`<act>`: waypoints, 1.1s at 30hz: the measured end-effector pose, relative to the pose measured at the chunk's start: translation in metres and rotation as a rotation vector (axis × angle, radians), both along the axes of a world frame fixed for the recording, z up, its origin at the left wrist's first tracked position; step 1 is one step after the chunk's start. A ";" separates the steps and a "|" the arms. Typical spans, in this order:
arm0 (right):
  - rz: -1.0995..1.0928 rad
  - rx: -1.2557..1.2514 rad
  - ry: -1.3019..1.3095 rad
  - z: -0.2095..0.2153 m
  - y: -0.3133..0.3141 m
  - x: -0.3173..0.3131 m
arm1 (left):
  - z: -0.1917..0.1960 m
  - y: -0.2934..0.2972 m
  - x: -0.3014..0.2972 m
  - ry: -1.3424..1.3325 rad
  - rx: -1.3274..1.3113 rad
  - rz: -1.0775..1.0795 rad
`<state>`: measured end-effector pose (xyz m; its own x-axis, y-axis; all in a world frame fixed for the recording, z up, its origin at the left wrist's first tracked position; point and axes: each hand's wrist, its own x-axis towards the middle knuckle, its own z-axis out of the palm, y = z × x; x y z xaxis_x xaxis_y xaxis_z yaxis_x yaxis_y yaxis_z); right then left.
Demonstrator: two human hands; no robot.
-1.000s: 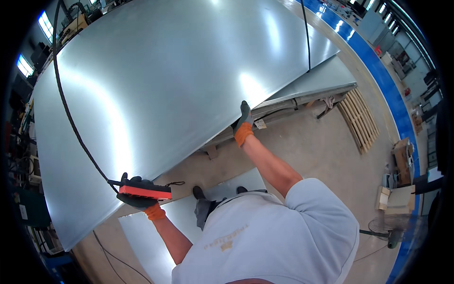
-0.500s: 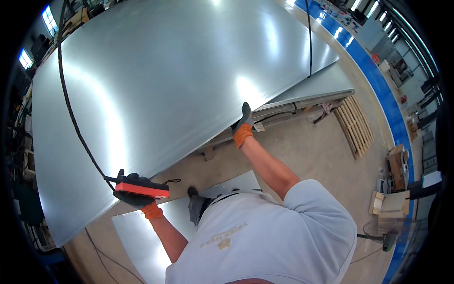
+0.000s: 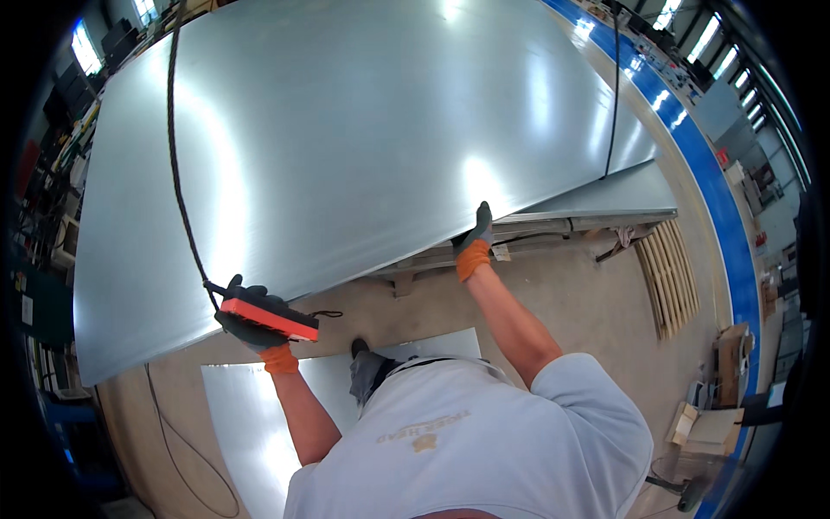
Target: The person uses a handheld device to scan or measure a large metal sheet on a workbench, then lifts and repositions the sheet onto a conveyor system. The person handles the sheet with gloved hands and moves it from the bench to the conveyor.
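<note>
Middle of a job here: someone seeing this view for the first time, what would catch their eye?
Probably the big shiny metal sheet filling the upper middle. Next, the red-and-black handheld box in the gloved left hand at lower left, with the gloved right hand at the sheet's near edge. Then the blue floor strip curving down the right side.

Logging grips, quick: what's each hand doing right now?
Left hand: closed around the red-and-black handheld remote.
Right hand: gripping the large metal sheet by its edge.

The handheld box (image 3: 270, 321) is red and black, the sheet (image 3: 346, 130) silver-grey.
</note>
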<state>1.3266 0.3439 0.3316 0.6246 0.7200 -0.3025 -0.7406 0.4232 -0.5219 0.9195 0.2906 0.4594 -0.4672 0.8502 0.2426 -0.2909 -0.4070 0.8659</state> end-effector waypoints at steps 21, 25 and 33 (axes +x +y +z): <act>-0.077 -0.267 0.057 -0.075 0.007 0.003 | -0.018 0.009 -0.016 -0.101 -0.071 -0.132; -0.110 -0.241 0.083 -0.067 0.000 -0.004 | -0.018 0.009 -0.020 -0.135 -0.084 -0.181; -0.108 -0.238 0.116 -0.075 -0.003 -0.011 | -0.027 0.014 -0.030 -0.070 -0.041 -0.213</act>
